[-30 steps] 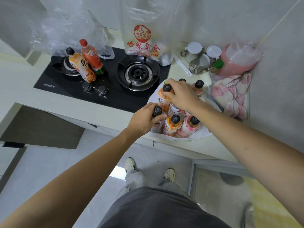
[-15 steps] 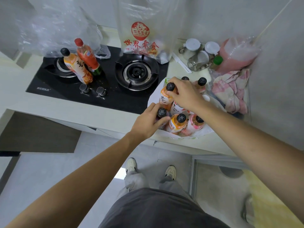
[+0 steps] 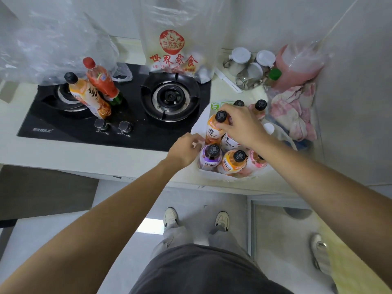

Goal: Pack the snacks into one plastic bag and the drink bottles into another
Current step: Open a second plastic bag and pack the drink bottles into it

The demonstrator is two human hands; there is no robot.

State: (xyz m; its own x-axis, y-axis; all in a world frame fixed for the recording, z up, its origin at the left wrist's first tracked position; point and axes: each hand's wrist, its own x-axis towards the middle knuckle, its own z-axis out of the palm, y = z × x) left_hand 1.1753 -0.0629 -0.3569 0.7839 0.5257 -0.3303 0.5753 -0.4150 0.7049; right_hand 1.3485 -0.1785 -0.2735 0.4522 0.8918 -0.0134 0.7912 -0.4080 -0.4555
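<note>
Two hands [image 3: 239,124] among bottles [image 3: 233,162], bag [image 3: 171,58] (世界零食)

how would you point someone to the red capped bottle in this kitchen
Start at the black gas stove on the counter and go to its left burner. Two bottles stand there; the red-capped bottle is the rear one, wearing a red label, while its neighbour, the orange bottle, has a black cap.
</note>
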